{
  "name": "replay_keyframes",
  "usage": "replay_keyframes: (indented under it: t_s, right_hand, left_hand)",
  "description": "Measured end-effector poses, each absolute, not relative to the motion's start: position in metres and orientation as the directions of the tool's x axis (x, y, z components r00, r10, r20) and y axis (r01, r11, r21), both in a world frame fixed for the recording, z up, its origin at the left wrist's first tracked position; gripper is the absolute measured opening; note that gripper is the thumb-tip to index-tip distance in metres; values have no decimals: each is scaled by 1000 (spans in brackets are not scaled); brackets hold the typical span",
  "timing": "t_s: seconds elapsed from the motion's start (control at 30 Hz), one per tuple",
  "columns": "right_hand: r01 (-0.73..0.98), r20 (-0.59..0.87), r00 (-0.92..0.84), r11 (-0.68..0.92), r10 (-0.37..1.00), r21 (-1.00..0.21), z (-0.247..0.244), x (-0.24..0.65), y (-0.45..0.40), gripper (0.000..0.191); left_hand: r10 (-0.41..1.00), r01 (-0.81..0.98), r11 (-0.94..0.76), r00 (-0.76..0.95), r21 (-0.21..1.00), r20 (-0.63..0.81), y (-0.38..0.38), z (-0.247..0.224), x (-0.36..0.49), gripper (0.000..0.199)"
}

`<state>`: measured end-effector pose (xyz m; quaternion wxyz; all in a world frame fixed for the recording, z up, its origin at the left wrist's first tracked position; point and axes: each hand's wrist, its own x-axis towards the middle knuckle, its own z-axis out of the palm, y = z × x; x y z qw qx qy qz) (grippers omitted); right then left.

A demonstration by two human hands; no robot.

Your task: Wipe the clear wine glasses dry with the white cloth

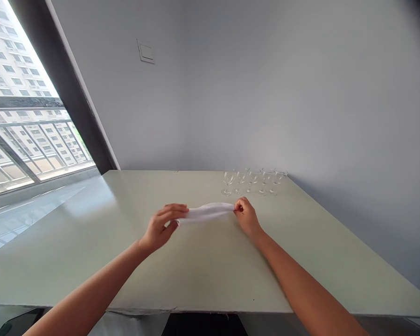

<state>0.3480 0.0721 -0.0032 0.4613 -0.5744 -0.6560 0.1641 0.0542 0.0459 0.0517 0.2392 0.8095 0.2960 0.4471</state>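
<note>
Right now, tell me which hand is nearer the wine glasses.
Right. The right hand is just in front of the wine glasses, apart from them, at the right end of the white cloth; the left hand is farther, to their left, at the cloth's other end.

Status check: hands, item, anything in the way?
Left hand and right hand gripping opposite ends of white strip. Strip stretched between them, slightly blurred. Stemmed glasses stand beyond, rightward; nothing visibly blocking.

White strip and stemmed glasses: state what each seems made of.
White strip: probably matte cloth, given its soft, wavy upper edge; blur leaves paper possible.
Stemmed glasses: likely smooth, glossy glass, given their transparency and glinting outlines; clear plastic isn't ruled out.
</note>
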Motion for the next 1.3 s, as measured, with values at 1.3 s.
replay_keyframes:
  t_s: [1.3]
  right_hand:
    - [830, 108, -83, 129, 991, -542, -9, 351, 61, 17]
  left_hand:
    - [960, 940, -279, 275, 198, 46, 271, -31, 3, 49]
